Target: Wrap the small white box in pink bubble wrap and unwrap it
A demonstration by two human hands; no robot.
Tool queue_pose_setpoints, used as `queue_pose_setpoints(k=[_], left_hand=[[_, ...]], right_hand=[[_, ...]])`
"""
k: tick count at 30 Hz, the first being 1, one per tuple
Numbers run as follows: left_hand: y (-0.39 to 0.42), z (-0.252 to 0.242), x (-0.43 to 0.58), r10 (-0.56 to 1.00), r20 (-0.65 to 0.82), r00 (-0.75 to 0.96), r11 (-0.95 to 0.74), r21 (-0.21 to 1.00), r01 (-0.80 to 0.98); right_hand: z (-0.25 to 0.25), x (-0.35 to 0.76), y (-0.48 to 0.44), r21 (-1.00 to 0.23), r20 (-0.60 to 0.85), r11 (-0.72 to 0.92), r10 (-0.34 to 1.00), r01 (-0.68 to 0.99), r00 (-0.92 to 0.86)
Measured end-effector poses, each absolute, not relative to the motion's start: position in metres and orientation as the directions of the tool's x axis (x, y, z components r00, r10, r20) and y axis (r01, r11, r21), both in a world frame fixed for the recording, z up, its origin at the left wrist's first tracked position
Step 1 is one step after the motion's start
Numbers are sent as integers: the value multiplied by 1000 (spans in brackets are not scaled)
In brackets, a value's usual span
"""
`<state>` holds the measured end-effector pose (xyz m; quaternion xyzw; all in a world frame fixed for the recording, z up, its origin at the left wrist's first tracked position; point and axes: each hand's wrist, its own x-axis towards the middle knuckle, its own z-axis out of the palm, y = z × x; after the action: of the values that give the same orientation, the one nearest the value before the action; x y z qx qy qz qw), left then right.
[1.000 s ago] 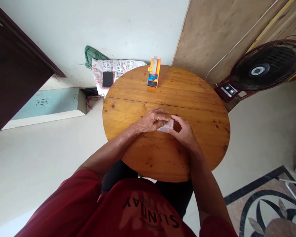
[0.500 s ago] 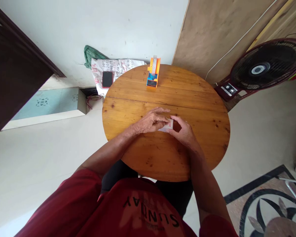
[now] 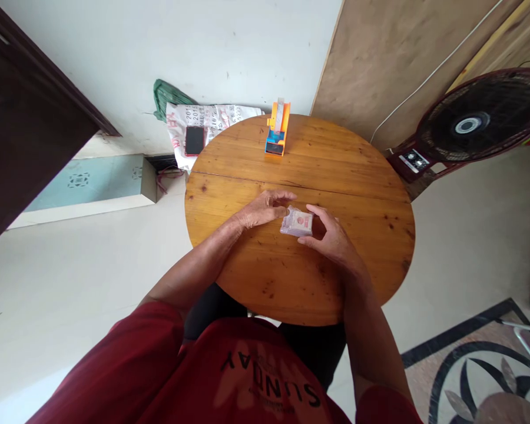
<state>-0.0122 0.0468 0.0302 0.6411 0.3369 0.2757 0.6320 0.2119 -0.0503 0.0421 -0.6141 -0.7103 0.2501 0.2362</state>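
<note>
A small white box with red print point(image 3: 302, 220), wrapped in crinkled clear plastic, is low over the middle of the round table. The plastic juts out loosely at its left end. My right hand point(image 3: 333, 237) has its right end between thumb and forefinger. My left hand point(image 3: 267, 209) is at the other end, thumb beside the loose plastic and fingers stretched out and apart, with nothing in its grasp. Farther back on the table stands an orange and blue tape dispenser point(image 3: 274, 147) with a roll of clear tape.
The round wooden table point(image 3: 265, 277) reaches to my body. Behind its left edge lie a printed white sack point(image 3: 216, 115), a dark phone-like slab point(image 3: 195, 141) and a green bag point(image 3: 170, 96). A large fan point(image 3: 468, 125) stands to the right, near the wall.
My left hand has drawn back left off the box and its fingers have opened. More of the box and the loose plastic now shows. My right hand has barely moved.
</note>
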Motion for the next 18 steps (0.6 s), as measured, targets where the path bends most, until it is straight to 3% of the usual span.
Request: queue_pose_setpoints(k=[9, 18], left_hand=[[44, 23, -8, 746, -74, 662, 47, 997, 57], [36, 26, -4, 729, -97, 677, 166, 985, -37]], right_hand=[[46, 209, -51, -619, -7, 81, 994, 782, -109], [37, 208, -49, -573, 62, 105, 994, 813, -85]])
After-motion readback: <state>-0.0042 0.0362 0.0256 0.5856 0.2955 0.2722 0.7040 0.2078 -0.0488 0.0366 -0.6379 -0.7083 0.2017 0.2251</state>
